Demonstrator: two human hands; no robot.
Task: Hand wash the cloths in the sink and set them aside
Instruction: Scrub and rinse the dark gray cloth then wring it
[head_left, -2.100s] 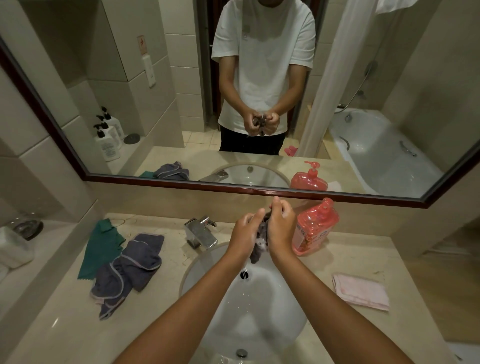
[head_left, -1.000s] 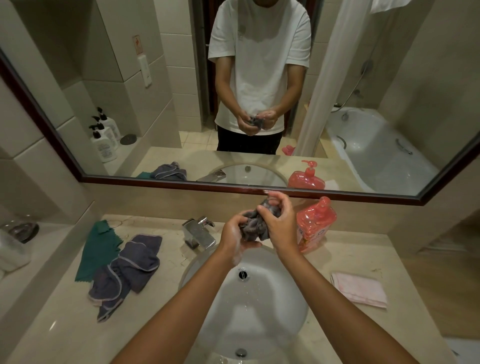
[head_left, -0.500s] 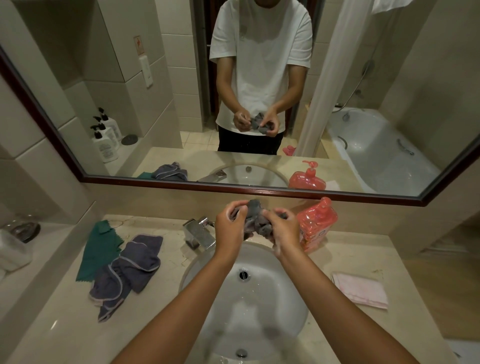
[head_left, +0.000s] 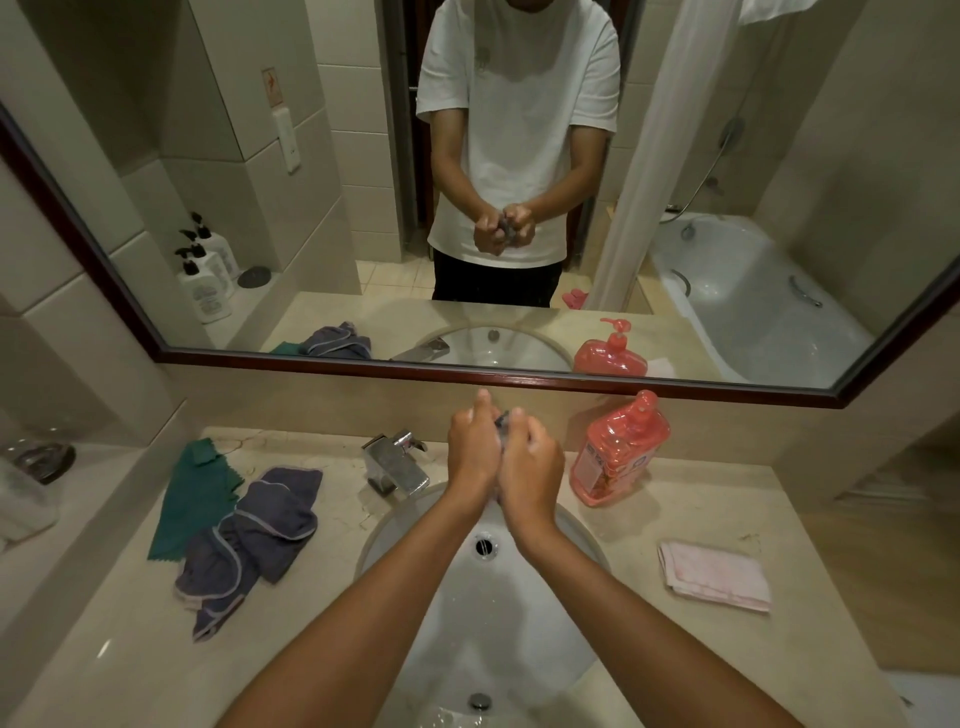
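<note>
A small grey cloth (head_left: 503, 420) is being squeezed between the left hand (head_left: 474, 453) and the right hand (head_left: 531, 467), held up above the back of the sink (head_left: 582, 525). Both grips are being kept clamped on it: the fingers are curled round the bundle from either side, so that only a dark sliver is being shown between the knuckles, and the same clasp is being shown in the mirror (head_left: 779, 218). Whether it is being scrubbed or wrung out cannot be told; no water is being run from the tap (head_left: 395, 465), and suds are too faint to judge.

The task is being judged as partly done at most. One cloth is being worked now, and nothing is being shown that settles which of the others are finished. On the worktop (head_left: 130, 649) to the left, a green cloth (head_left: 195, 496) and a purple cloth (head_left: 254, 540) are lying in a rumpled heap, the purple one overlapping the green; they look unwashed, though that is only being guessed. To the right, well apart from the sink, a pink cloth (head_left: 716, 574) is lying folded flat, which may mean it is already being counted as set aside. A red soap bottle (head_left: 618, 452) is standing just beside the right hand.

Left to do, by this reading: the grey cloth is to be finished and laid down, then the heap on the left is to be washed.
</note>
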